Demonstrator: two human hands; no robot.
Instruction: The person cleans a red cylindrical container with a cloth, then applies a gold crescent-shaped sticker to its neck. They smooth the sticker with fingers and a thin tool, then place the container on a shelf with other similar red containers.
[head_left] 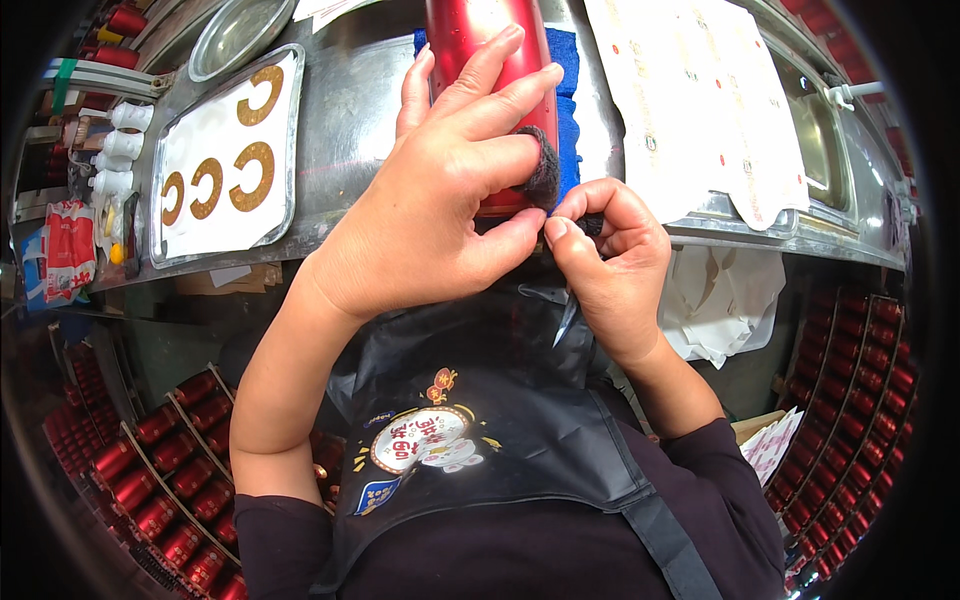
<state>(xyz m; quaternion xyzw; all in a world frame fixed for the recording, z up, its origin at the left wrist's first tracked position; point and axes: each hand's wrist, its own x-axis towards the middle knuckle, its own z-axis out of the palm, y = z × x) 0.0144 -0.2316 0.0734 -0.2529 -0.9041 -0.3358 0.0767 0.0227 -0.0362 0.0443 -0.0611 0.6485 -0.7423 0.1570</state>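
1. A white sheet in a metal tray (290,120) at the upper left carries gold C-shaped stickers (252,175).
2. A long white label sheet (700,100) lies at the upper right.
3. The left hand (440,200) grasps a glossy red metal cylinder (485,50) at top centre, on a blue cloth (568,110).
4. The right hand (610,265), fingers curled, pinches a dark grey pad (543,170) against the cylinder.

A small factory workbench: steel table (350,120), tray of gold stickers (225,160) at ten o'clock, crates of red cans (165,450) at seven and four o'clock.

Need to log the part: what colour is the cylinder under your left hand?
Glossy metallic red; the cylinder shows best in the head view, lying on a blue cloth.
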